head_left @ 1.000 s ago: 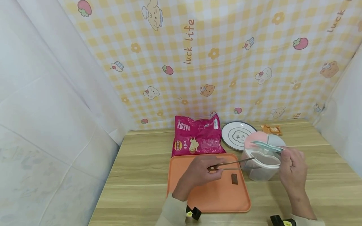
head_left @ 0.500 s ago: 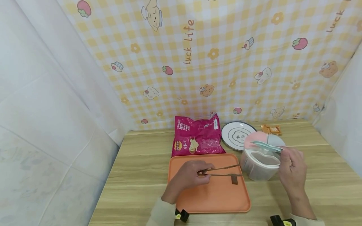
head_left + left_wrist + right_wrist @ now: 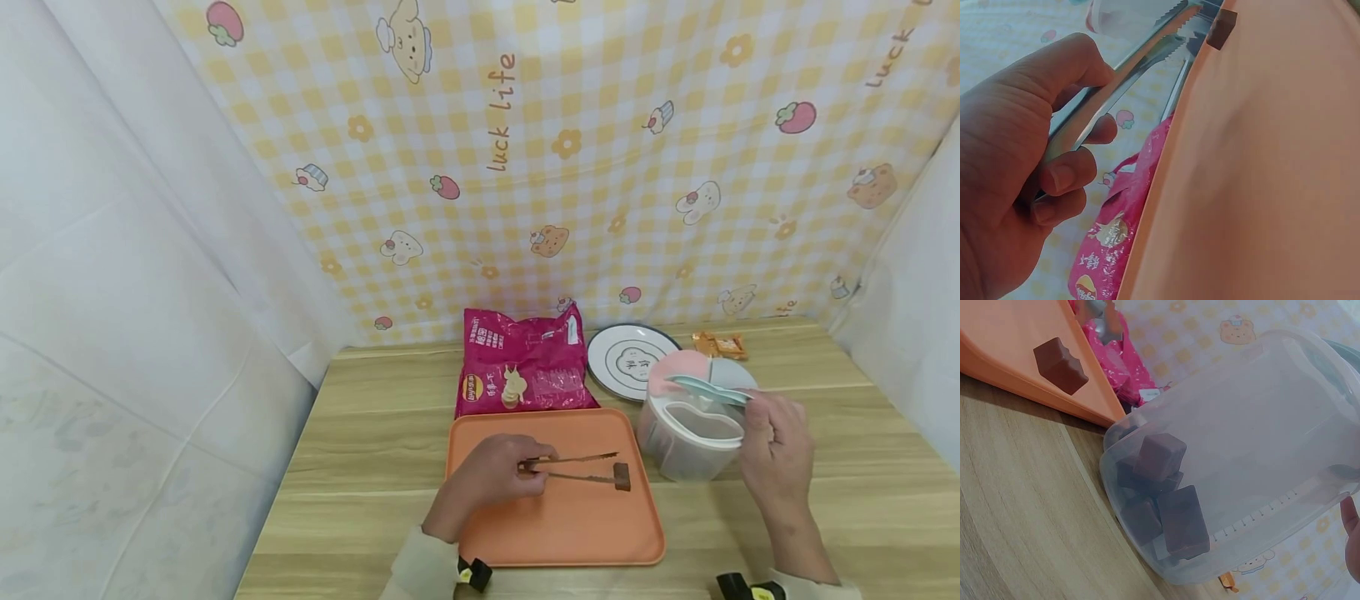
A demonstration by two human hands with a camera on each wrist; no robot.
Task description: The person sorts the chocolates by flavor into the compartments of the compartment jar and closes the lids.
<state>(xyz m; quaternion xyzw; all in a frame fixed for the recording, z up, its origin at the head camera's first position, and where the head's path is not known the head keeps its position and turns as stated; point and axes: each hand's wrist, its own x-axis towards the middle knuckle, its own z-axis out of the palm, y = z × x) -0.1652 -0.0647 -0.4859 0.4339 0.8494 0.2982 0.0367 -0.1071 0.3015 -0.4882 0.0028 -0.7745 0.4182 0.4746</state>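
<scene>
My left hand (image 3: 495, 475) holds metal tongs (image 3: 1116, 87) over the orange tray (image 3: 555, 533). The tong arms are spread, and one tip is at the brown chocolate block (image 3: 622, 477) lying near the tray's right side; whether they touch is unclear. To the right, my right hand (image 3: 780, 450) grips the raised mint lid (image 3: 708, 388) of a clear divided storage container (image 3: 690, 458). The compartment under that lid stands uncovered, and several chocolate blocks (image 3: 1185, 522) lie at its bottom in the right wrist view. Only a bit of my right hand shows in that view.
Behind the tray lies a magenta chip bag (image 3: 525, 362). A white plate (image 3: 611, 367) with a dark rim stands behind the container, which covers part of it. Small orange-wrapped packets (image 3: 720, 344) lie at the back right, near the patterned cloth (image 3: 450, 108).
My left hand has moved left and toward me, bringing the tongs from above the container's opening down to the chocolate block on the tray. My right hand stays on the lid.
</scene>
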